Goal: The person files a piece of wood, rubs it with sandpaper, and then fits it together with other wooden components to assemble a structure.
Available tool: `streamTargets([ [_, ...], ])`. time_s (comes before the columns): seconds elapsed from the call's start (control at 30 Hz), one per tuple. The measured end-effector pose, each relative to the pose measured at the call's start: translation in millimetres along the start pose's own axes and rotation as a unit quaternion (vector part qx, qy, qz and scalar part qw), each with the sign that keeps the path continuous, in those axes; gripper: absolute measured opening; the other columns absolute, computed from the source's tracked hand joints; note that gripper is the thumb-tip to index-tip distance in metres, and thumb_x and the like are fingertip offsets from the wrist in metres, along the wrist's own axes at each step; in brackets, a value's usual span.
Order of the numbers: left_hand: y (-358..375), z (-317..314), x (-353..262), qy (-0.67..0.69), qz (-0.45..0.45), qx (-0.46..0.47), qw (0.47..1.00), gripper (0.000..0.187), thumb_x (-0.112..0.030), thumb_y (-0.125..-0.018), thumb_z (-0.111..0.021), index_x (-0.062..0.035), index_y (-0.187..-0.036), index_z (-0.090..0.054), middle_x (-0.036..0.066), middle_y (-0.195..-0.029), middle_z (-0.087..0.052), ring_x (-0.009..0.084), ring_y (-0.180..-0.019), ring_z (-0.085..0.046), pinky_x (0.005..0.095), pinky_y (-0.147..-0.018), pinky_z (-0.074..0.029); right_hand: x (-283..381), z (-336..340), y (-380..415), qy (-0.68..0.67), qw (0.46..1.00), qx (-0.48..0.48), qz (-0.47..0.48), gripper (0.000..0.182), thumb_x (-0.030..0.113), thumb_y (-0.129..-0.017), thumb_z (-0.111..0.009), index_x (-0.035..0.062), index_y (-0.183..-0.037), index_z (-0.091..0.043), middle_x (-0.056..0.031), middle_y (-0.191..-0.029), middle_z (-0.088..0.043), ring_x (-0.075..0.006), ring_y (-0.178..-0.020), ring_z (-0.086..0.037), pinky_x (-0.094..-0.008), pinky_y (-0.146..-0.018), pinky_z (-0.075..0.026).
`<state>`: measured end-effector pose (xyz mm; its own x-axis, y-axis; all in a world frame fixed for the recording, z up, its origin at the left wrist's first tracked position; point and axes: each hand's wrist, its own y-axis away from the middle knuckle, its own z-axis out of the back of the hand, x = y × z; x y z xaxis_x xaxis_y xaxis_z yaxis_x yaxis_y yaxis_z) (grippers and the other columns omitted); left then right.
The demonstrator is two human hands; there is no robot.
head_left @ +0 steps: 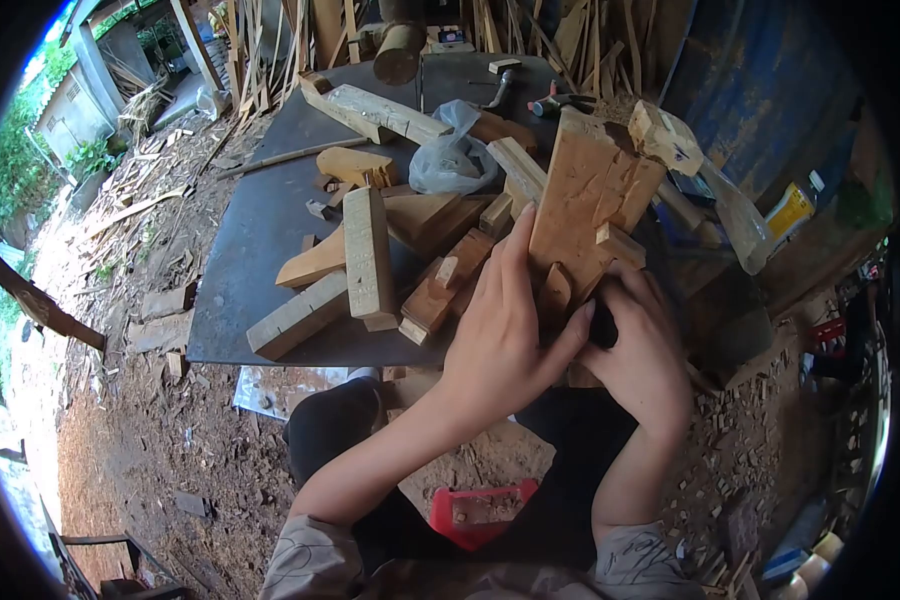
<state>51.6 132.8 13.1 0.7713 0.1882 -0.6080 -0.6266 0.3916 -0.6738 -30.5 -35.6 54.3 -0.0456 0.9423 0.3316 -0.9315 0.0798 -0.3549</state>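
In front of me, over the near edge of the dark table (215,310), a thick brown wooden block (585,185) is tilted up. Its face is scuffed, and small wooden pieces stick out near its lower end. My left hand (505,320) is closed along its left side, fingers stretched up the edge and thumb across the bottom. From below and the right, my right hand (640,345) grips the lower end, its fingertips partly hidden. Left of my hands lies a smaller wooden block with a raised peg (445,285). Beside that, a pale squared block (367,255) rests on other pieces.
A knotted plastic bag (452,160) sits among several wood offcuts. Pliers (560,100) and a hammer-like tool (500,88) lie at the back. A wooden mallet (667,138) is at the right, near a yellow-labelled bottle (795,208). Below is a red plastic stool (480,510).
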Motion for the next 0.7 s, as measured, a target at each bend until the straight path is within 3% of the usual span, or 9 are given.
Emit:
streamTargets([
  [0.7, -0.7, -3.4, -0.8, 0.02, -0.002, 0.0, 1.0, 0.105, -0.026, -0.098, -0.08, 0.0133, -0.17, -0.014, 0.037, -0.142, -0.054, 0.0497, -0.132, -0.06, 0.0496, -0.11, -0.051, 1.2, 2.1, -0.2, -0.002, 1.0, 0.006, -0.003, 0.048, 0.023, -0.085, -0.086, -0.0003, -0.124, -0.069, -0.0166, -0.135, -0.063, -0.0408, -0.127, -0.061, -0.0523, -0.112, -0.05],
])
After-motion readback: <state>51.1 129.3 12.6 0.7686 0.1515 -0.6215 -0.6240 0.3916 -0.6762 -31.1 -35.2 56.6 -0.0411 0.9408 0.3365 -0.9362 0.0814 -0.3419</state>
